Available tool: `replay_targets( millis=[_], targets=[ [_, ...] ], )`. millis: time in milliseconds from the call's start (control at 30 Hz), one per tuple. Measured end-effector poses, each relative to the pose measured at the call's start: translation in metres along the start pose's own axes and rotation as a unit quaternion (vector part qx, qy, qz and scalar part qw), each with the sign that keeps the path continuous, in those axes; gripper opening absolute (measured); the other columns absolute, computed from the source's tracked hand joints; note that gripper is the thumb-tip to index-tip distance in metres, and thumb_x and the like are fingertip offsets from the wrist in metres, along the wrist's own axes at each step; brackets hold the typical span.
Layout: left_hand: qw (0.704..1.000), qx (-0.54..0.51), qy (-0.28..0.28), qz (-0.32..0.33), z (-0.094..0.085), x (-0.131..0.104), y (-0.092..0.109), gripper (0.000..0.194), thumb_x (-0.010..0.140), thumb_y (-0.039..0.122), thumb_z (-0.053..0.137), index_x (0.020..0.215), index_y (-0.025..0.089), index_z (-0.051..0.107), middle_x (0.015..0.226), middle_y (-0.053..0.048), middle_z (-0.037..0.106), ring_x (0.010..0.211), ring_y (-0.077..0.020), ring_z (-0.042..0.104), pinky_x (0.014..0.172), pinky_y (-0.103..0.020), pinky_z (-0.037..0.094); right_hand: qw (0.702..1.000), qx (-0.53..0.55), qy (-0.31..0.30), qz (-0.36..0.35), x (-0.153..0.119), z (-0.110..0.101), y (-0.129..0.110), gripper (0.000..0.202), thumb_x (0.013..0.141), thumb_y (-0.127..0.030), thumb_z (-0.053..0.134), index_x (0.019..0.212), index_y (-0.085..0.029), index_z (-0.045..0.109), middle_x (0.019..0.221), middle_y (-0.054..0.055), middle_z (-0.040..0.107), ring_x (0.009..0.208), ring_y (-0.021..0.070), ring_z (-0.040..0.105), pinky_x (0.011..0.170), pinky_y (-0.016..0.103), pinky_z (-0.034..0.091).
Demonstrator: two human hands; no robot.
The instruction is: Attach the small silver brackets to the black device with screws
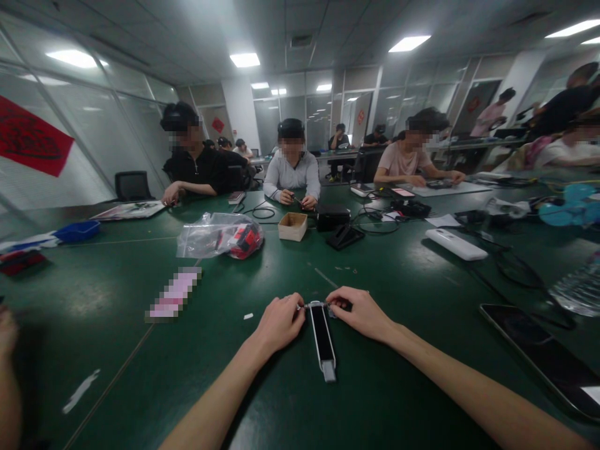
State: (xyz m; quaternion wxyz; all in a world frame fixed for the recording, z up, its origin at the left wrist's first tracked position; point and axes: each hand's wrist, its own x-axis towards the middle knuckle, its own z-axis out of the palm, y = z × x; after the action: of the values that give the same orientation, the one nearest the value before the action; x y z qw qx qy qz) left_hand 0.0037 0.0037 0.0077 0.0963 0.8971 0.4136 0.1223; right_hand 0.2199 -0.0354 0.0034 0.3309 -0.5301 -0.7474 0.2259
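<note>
A narrow device (323,337) with a black face and a white rim lies on the green table (281,400), its light grey end toward me. At its far end, on the left side, my left hand (281,322) has its fingers closed on something small that I cannot make out. On the right side of the same end, my right hand (359,311) is curled in a pinch, with a small greyish piece partly showing at the fingertips. A small white scrap (248,316) lies left of my left hand.
Beyond the hands are a clear bag (220,235) with red items, a small open box (293,227) and a black stand (344,237). A white power bank (455,244), cables and a large phone (539,350) lie right. People sit across the table.
</note>
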Motion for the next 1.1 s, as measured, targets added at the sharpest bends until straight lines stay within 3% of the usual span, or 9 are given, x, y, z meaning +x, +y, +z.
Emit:
replay_targets(
  millis=[433, 600, 700, 833, 967, 1100],
  targets=[
    [1.0, 0.002, 0.002, 0.0, 0.002, 0.0, -0.001, 0.013, 0.089, 0.023, 0.042, 0.094, 0.019, 0.053, 0.084, -0.003, 0.065, 0.078, -0.0191, 0.06, 0.07, -0.029, 0.039, 1.0, -0.02, 0.005, -0.005, 0.0, 0.0, -0.003, 0.016, 0.083, -0.022, 0.056, 0.096, -0.02, 0.064, 0.092, 0.004, 0.065, 0.082, 0.0156, 0.059, 0.074, 0.03, 0.049],
    [1.0, -0.007, -0.004, -0.004, 0.001, 0.001, 0.0, 0.013, 0.089, 0.024, 0.041, 0.094, 0.019, 0.052, 0.086, -0.003, 0.065, 0.079, -0.0186, 0.06, 0.071, -0.029, 0.04, 0.997, -0.055, 0.017, -0.046, 0.002, -0.004, 0.003, 0.015, 0.083, -0.025, 0.056, 0.095, -0.019, 0.064, 0.092, 0.004, 0.065, 0.084, 0.0162, 0.058, 0.078, 0.032, 0.048],
    [1.0, -0.004, -0.005, -0.009, 0.0, 0.001, 0.001, 0.013, 0.089, 0.024, 0.041, 0.094, 0.019, 0.053, 0.085, -0.003, 0.065, 0.078, -0.0188, 0.059, 0.071, -0.029, 0.04, 0.991, -0.102, 0.067, -0.048, 0.007, -0.011, 0.018, 0.019, 0.086, -0.028, 0.051, 0.096, -0.018, 0.063, 0.095, 0.006, 0.065, 0.09, 0.0185, 0.058, 0.082, 0.037, 0.046],
    [1.0, -0.006, 0.0, -0.006, 0.0, 0.0, 0.001, 0.014, 0.089, 0.023, 0.04, 0.095, 0.019, 0.052, 0.087, -0.004, 0.065, 0.079, -0.0185, 0.059, 0.071, -0.03, 0.041, 0.975, -0.185, 0.125, -0.006, 0.018, -0.025, 0.055, 0.028, 0.086, -0.032, 0.048, 0.105, -0.016, 0.062, 0.105, 0.009, 0.063, 0.1, 0.0228, 0.053, 0.087, 0.042, 0.043],
    [1.0, -0.016, 0.01, -0.002, 0.001, 0.0, 0.0, 0.014, 0.089, 0.022, 0.04, 0.095, 0.019, 0.052, 0.09, -0.004, 0.064, 0.08, -0.018, 0.058, 0.072, -0.03, 0.041, 0.964, -0.226, 0.129, 0.052, 0.025, -0.037, 0.09, 0.034, 0.088, -0.038, 0.044, 0.112, -0.021, 0.061, 0.111, 0.01, 0.059, 0.104, 0.0247, 0.05, 0.087, 0.044, 0.041],
    [1.0, -0.018, 0.012, -0.003, 0.001, 0.0, 0.001, 0.014, 0.089, 0.022, 0.04, 0.095, 0.019, 0.053, 0.09, -0.004, 0.063, 0.08, -0.0178, 0.058, 0.072, -0.029, 0.041, 0.961, -0.245, 0.1, 0.078, 0.026, -0.041, 0.101, 0.032, 0.089, -0.037, 0.043, 0.108, -0.023, 0.065, 0.11, 0.009, 0.059, 0.105, 0.0247, 0.048, 0.087, 0.043, 0.039]
  ],
)
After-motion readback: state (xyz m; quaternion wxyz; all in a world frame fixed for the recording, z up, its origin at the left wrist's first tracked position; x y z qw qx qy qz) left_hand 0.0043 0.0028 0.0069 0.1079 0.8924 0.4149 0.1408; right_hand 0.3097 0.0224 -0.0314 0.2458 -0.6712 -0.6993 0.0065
